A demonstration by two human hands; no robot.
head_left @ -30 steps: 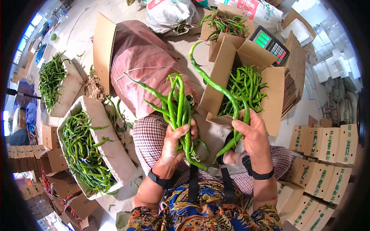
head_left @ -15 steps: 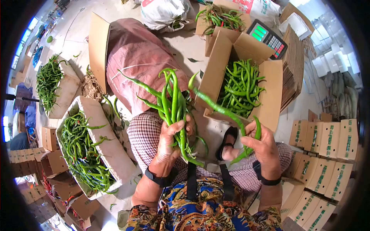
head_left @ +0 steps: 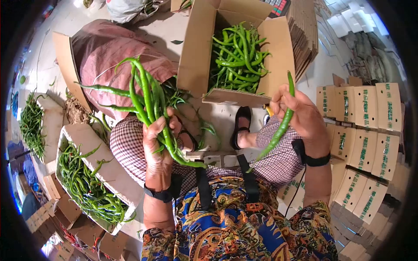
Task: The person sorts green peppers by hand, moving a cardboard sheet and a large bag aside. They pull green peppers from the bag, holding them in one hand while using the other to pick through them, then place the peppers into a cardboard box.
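My left hand (head_left: 160, 137) is closed around a bunch of long green chili peppers (head_left: 148, 95), their ends sticking out on both sides of the fist. One green chili pepper (head_left: 282, 126) is pinched in my right hand (head_left: 305, 114), its tip pointing up and its lower end slanting down to the left. Ahead, between the two hands, an open cardboard box (head_left: 196, 56) holds many green chili peppers (head_left: 244, 56). Loose peppers (head_left: 207, 128) lie on the floor beyond my left hand.
A white foam box (head_left: 115, 176) of peppers stands at left, with another foam box (head_left: 54, 124) behind it. A pink sack (head_left: 104, 52) lies ahead. Flattened cardboard (head_left: 302, 35) is stacked right of the open box. Printed cartons (head_left: 365, 106) are piled at right.
The view has shifted, so the open box sits higher and further left. A long blurred pepper beside my right hand is gone from there; one pepper stays in that hand. My left hand keeps its bunch.
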